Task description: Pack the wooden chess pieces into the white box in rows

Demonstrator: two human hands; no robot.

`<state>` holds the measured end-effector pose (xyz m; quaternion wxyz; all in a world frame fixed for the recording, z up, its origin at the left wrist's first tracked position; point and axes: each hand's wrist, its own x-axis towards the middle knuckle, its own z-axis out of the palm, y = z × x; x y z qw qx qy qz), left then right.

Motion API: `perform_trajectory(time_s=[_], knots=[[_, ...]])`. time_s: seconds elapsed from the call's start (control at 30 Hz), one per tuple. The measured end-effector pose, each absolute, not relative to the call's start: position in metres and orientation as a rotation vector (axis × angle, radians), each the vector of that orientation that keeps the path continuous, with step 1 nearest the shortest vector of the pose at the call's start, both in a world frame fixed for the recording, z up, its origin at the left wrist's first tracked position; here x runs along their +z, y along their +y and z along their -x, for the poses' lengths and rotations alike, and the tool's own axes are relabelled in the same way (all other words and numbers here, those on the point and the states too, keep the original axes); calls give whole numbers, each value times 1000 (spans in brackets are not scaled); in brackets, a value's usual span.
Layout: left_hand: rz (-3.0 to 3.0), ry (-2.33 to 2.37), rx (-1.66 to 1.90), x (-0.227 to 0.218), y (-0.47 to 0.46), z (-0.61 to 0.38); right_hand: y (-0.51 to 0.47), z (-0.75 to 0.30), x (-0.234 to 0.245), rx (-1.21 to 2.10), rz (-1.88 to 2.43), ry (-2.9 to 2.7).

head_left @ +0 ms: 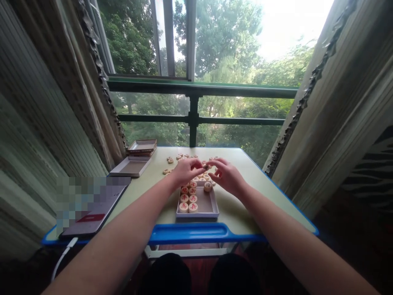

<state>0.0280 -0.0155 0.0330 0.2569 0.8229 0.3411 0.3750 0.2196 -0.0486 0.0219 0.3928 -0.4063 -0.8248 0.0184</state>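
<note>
A white box tray (215,214) stands near the front of the table. Round Chinese chess pieces with red characters (193,199) line its left side in two columns. One dark-lettered piece (208,187) sits at its far right corner. Above the tray's far edge, my left hand (186,170) pinches a Chinese chess piece (206,167) at its fingertips. My right hand (227,176) is close on the right, thumb and index finger apart, the index fingertip by that piece. More loose pieces (202,177) lie beyond the tray, partly hidden by my hands.
The pale table (260,196) has a blue edge and a blue front groove (190,232). An empty tray (130,167) and a stacked box (142,146) stand at the back left. A closed laptop-like device (101,213) with a white cable (63,254) lies left. Windows and curtains surround the table.
</note>
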Motion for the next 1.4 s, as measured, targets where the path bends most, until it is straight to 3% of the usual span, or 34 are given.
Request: perform_trajectory(time_s=[0.23,0.57,0.97,1.4], knots=[[-2094,823,865,34,-18,-28,-53,-222,26,-129,1141,-2116],[-1906,817,1158,32,-7,-19,-80,-214,46,140,985,-2566],[-1704,1076,1203,13,11,-16,-85,-209,46,132,1103,-2625],[-1668,1026,1244,15,11,-17,-84,-205,52,264,1154,-2618]])
